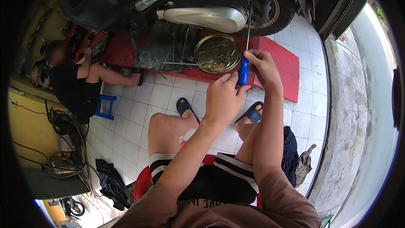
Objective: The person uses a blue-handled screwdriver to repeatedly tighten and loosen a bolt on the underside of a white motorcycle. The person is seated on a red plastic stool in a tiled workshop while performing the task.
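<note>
A long screwdriver (243, 72) with a blue handle and thin metal shaft is held between my hands, its shaft pointing up and away toward the scooter (202, 18). My right hand (265, 69) pinches it where the handle meets the shaft. Curled at the handle's lower end is my left hand (222, 98), thumb and fingers around it. The shaft passes just right of the scooter's silver side cover; where its tip ends I cannot make out. Left of the screwdriver, a round gold-coloured tray (196, 55) holds small metal parts.
The scooter stands over a red lift platform (280, 65) with a metal tread plate (154, 55). Its rear wheel (282, 8) is at the upper right. At left, another person (69, 76) sits near a blue stool (105, 106). Dark cloth (110, 181) lies on the tiled floor.
</note>
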The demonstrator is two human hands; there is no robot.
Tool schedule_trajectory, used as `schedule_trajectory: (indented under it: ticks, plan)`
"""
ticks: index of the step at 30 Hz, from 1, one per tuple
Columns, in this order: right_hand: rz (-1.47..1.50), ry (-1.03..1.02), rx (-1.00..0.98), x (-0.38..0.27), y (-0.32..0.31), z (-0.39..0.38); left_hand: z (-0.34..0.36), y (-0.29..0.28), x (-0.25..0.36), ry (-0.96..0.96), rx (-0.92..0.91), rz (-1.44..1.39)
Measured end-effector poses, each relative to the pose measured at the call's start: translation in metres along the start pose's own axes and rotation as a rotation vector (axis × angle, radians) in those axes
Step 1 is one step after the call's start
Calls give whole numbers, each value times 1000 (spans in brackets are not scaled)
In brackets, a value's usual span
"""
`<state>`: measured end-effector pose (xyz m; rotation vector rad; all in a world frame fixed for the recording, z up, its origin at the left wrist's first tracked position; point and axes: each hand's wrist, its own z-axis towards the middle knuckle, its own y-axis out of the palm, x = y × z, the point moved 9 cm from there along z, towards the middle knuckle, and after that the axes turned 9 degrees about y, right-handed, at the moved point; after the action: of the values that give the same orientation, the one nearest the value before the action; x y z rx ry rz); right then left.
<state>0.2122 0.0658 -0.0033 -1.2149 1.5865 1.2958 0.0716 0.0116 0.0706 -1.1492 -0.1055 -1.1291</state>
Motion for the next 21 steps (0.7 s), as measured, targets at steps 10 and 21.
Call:
schedule_trajectory:
  ticks: [10, 21]
  plan:
    - [730, -107, -364, -5, 15, 5, -25, 66, -6, -517, -188, -1541]
    - [666, -85, -284, -4, 19, 0, -19, 74, 9, -647, 4, -2017]
